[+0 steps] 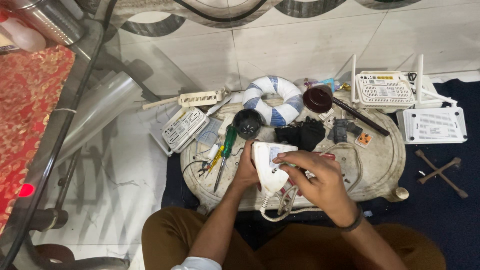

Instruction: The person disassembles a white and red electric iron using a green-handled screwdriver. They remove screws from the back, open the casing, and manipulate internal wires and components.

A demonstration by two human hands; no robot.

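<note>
Both my hands hold a white plastic power adapter (268, 165) with a grey cord (280, 207) hanging from its lower end, over a low oval white table (385, 165). My left hand (246, 170) grips its left side from behind. My right hand (312, 177) wraps its right side, fingers curled across the face, and seems to pinch a thin red-tipped tool against it. A green-handled screwdriver (227, 145) and a small yellow-handled one (216, 159) lie just left of my left hand.
On the table lie a white-and-blue ring (274, 100), a black cup (248, 123), a black glove (302, 134), a brown round lid (317, 99) and small electronic parts. White routers (384, 90) (434, 125) (185, 129) sit around it. A glass table edge (65, 100) is at left.
</note>
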